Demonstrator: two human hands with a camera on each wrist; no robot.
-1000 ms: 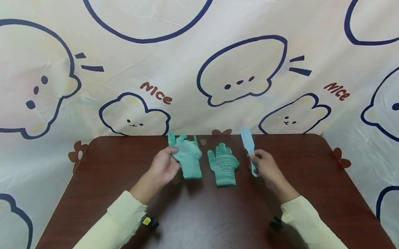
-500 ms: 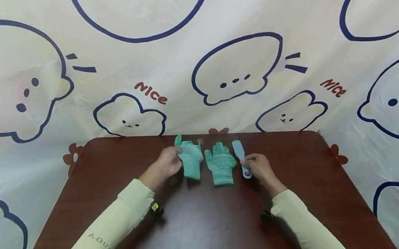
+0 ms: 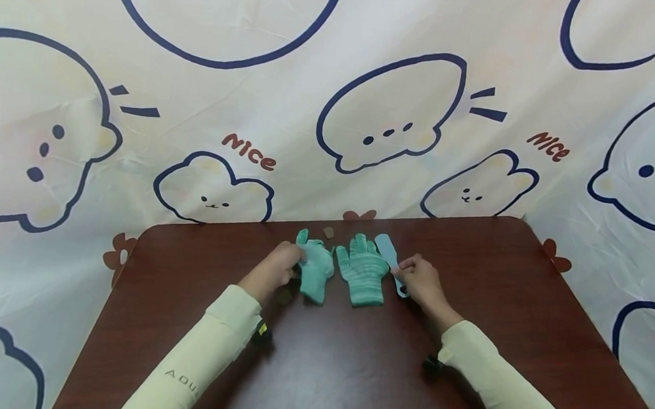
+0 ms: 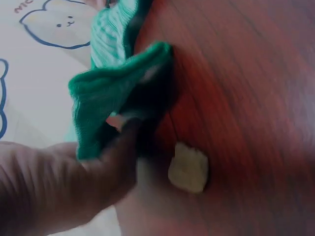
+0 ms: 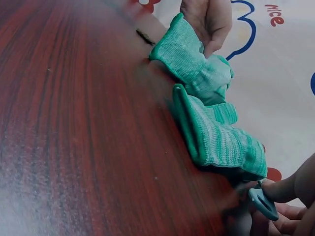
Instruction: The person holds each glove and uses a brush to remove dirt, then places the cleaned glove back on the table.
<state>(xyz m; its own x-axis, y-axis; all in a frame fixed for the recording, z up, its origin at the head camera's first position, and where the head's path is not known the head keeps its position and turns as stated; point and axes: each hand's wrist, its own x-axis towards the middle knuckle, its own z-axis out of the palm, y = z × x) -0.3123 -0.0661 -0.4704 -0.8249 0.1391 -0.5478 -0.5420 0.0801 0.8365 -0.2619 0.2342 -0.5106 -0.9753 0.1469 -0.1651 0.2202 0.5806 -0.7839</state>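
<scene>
My left hand [image 3: 277, 268] pinches the side edge of a mint-green knit glove [image 3: 315, 274] low over the table's far part. In the left wrist view its cuff [image 4: 93, 118] gapes, with the thumb at the edge. A second green striped glove [image 3: 363, 278] lies flat just to the right, fingers pointing away. Beside that one, my right hand [image 3: 422, 284] holds a light-blue, flat spatula-like tool [image 3: 386, 249] by its handle, the broad end pointing away. From the right wrist, the holed handle end [image 5: 263, 202] shows between thumb and fingers.
On the dark red-brown table [image 3: 314, 370], a small tan piece [image 4: 188, 168] lies near the left glove's cuff. Another small brown piece [image 3: 328, 233] sits behind the gloves. A printed cloth [image 3: 288, 111] hangs along the table's back edge.
My left hand has shifted right and lowered its glove towards the table. My right hand has brought the blue tool down and left, close beside the second glove, which stays put.
</scene>
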